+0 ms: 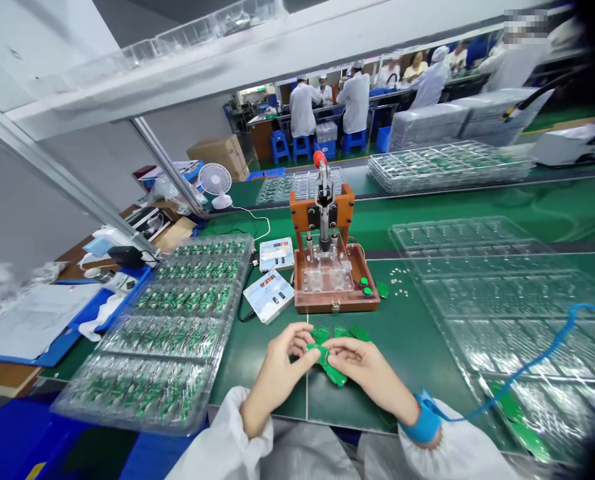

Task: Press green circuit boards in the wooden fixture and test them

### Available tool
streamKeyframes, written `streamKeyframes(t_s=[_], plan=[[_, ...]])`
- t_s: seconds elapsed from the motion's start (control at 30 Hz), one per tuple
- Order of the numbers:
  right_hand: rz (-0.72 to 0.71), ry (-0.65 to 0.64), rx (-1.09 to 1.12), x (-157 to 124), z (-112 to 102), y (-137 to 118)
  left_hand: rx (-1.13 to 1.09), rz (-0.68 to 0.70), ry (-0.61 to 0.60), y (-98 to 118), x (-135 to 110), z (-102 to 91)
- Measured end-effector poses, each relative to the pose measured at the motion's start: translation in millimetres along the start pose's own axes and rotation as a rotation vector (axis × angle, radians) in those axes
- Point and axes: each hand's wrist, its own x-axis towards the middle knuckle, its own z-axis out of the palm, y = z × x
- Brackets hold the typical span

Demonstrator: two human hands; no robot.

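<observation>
Between my two hands is a small green circuit board (319, 353), gripped by the fingertips above the green mat. My left hand (283, 363) pinches its left side, thumb on top. On the other side my right hand (364, 365) pinches it with thumb and fingers; a blue wrist strap (424, 420) sits on that wrist. Several more green circuit boards (360, 333) lie loose on the mat just behind and beneath my hands. Beyond them stands a test fixture (330, 280) with an orange frame, a clear plate and a red-knobbed lever.
A clear tray (212, 373) full of circuit boards lies at left. Two white meter boxes (269, 295) sit beside the fixture. Clear trays (482, 293) lie at right, crossed by a blue coiled cord (542, 360). Behind are a small fan (216, 180) and stacked trays (447, 167). People work farther back.
</observation>
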Motion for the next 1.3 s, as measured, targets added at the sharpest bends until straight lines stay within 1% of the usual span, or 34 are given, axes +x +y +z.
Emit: streamKeyframes(t_s=[0.03, 0.1, 0.2, 0.27, 0.33, 0.4, 0.43, 0.5, 0.6, 0.67, 0.73, 1.0, 1.13, 1.23, 1.3], plan=[[-0.007, 0.006, -0.007, -1, 0, -1, 0.01, -0.028, -0.026, -1, 2, 2.2], [-0.038, 0.037, -0.049, -3, -4, -4, 0.019, -0.018, -0.042, -3, 5, 3.0], [-0.146, 0.157, -0.216, -2, -17, -14, -0.044, 0.011, 0.026, -11, 11, -2.8], [-0.221, 0.259, -0.317, 5, -29, -26, -0.072, 0.04, 0.112, -22, 15, -6.2], [-0.271, 0.348, -0.359, 18, -43, -38, -0.1, 0.074, 0.211, -36, 18, -6.0], [-0.312, 0.419, -0.395, 38, -54, -48, -0.117, 0.086, 0.303, -48, 18, -2.4], [-0.327, 0.444, -0.412, 49, -59, -52, -0.099, 0.091, 0.338, -53, 16, -0.2], [-0.349, 0.477, -0.447, 70, -66, -57, 0.012, 0.124, 0.394, -58, 12, 3.4], [-0.363, 0.49, -0.488, 94, -72, -59, 0.22, 0.231, 0.43, -58, 7, 4.4], [-0.363, 0.478, -0.506, 103, -75, -59, 0.279, 0.298, 0.426, -56, 5, 3.0], [-0.361, 0.463, -0.525, 107, -76, -59, 0.29, 0.335, 0.432, -54, 5, 1.6], [-0.361, 0.367, -0.597, 113, -82, -64, 0.304, 0.323, 0.452, -56, 10, 3.6], [-0.369, 0.354, -0.683, 114, -83, -62, 0.307, 0.31, 0.468, -57, 8, 5.0], [-0.407, 0.371, -0.767, 116, -83, -61, 0.302, 0.302, 0.456, -51, 13, 2.3], [-0.437, 0.38, -0.816, 118, -83, -60, 0.279, 0.294, 0.45, -41, 24, -2.5]])
